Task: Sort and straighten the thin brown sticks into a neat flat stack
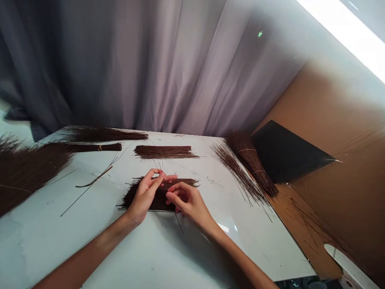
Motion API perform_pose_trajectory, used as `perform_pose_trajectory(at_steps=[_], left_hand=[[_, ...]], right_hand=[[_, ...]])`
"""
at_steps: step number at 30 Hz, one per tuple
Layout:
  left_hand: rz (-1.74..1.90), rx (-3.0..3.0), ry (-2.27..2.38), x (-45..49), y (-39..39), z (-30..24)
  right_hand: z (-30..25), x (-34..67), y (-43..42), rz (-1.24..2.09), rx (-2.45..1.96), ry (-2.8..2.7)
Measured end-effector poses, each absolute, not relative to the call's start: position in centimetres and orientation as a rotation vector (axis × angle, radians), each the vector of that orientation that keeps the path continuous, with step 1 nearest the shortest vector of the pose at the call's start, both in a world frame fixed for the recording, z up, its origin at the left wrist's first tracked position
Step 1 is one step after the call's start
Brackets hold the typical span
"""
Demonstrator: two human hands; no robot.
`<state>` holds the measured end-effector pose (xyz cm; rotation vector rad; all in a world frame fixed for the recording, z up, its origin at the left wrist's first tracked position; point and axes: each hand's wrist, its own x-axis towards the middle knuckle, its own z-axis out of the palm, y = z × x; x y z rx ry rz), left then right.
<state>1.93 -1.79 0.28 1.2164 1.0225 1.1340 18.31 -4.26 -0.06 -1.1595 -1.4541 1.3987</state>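
My left hand [148, 190] pinches thin dark brown sticks [179, 224] between thumb and forefinger, their tips poking up above the fingers. Close beside it, my right hand [186, 199] is closed on the same thin sticks lower down, where one end slants toward the table's front. Beneath both hands lies a dense pile of cut brown sticks [132, 196], partly hidden by them. A smaller, neat row of sticks [162, 151] rests just behind that pile.
A tied broom-like bundle [110, 147] and a bushy heap [33, 172] lie at left. Loose sticks [237, 168] and a bound bundle [252, 162] line the table's right edge. A grey curtain [168, 72] hangs behind; a black panel [285, 154] leans at right.
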Motion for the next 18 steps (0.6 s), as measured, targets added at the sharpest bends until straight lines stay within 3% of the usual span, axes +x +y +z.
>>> perform_pose_trajectory(at_steps=[6,13,18], left_hand=[[1.057,1.543,1.146,1.3,-1.2,-0.7],[0.715,2.08,1.269,-0.2,-0.3,-2.1],[0.695,2.079,1.238,-0.4,0.4,-2.7]], right_hand=[[0.5,20.5,-3.5,0.951,-1.308,-1.624],[1.4,35.3,0.4,-0.385,-2.16,-1.576],[-0.4,41.1,1.4,-0.638,-2.304,-1.585]])
